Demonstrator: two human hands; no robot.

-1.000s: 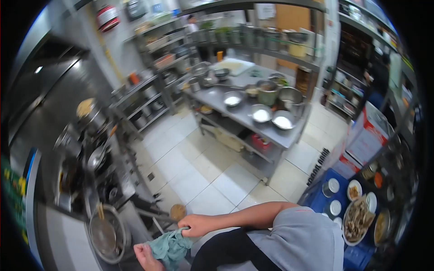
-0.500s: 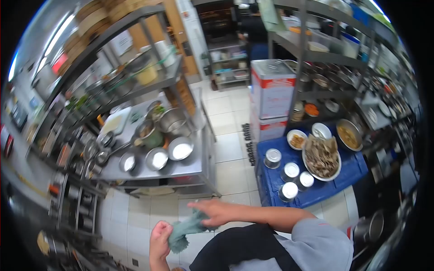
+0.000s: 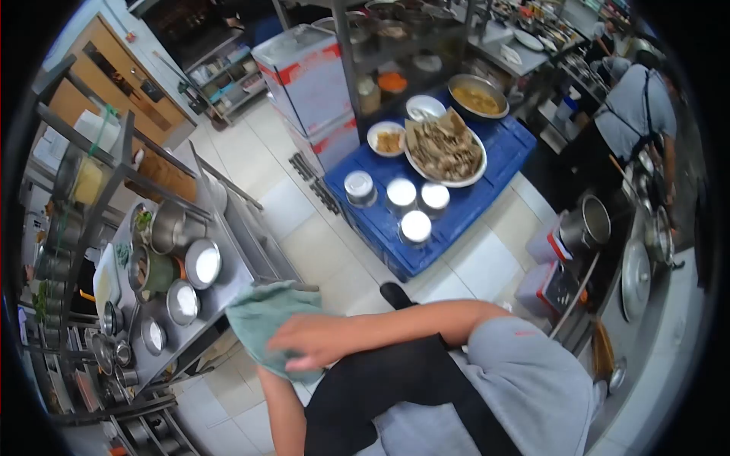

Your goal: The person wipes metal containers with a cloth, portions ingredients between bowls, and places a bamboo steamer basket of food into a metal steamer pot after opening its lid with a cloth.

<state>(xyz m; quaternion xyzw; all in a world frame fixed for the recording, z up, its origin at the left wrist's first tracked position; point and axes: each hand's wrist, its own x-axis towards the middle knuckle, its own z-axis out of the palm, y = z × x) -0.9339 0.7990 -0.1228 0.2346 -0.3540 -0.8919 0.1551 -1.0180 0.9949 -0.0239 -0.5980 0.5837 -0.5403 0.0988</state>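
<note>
A green cloth [image 3: 255,313] hangs spread over the end of my left forearm [image 3: 281,406], in front of my body. It covers my left hand, so those fingers are hidden. My right hand [image 3: 313,339] lies across the cloth from above, with its fingers somewhat apart and a little blurred. Beyond the cloth to the left, metal bowls of white contents, such as this bowl [image 3: 183,302], stand on a steel table [image 3: 237,275].
To the front right, a blue surface [image 3: 487,199] bears several lidded tins, a large bowl of brownish food [image 3: 445,150] and smaller bowls. Red-and-white tins [image 3: 308,76] are stacked behind it. A co-worker [image 3: 639,106] is at the far right, beside the cooking counter.
My view has turned right. The cloth was bunched between both hands; now it is spread over my left hand, and my right hand lies on top of it.
</note>
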